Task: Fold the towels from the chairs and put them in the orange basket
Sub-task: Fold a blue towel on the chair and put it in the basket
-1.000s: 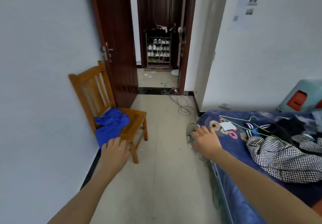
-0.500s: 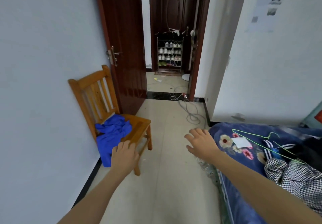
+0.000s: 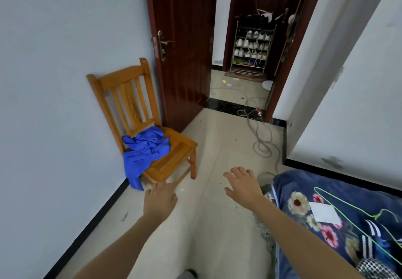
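Your target is the blue towel (image 3: 145, 150), which lies crumpled on the seat of the wooden chair (image 3: 174, 154) standing against the left wall. The towel sits ahead of you and to the left of both hands. It occupies the rear, wall-side portion of the seat, and one end spills over the near left edge and hangs down toward the floor, so its long axis runs roughly from the chair back down to that hanging end. Your left hand (image 3: 159, 200) is the nearer one: it is extended forward, empty, with fingers relaxed and loosely spread, just short of the front corner of the seat and close to the hanging end. It is not touching the towel. Your right hand (image 3: 243, 186) is also empty, palm down with fingers splayed, over bare floor between the chair and the corner of the bed (image 3: 304, 183); it is well apart from the towel. Judged from this layout, lead with the left hand and take either the hanging end or the bunched mass on the seat, then bring the right hand across to find a second corner. No orange basket is visible in this view, so its location and contents cannot be stated. The bed carries a floral blanket, loose clothing and a green hanger (image 3: 352, 211); no towel can be identified there.
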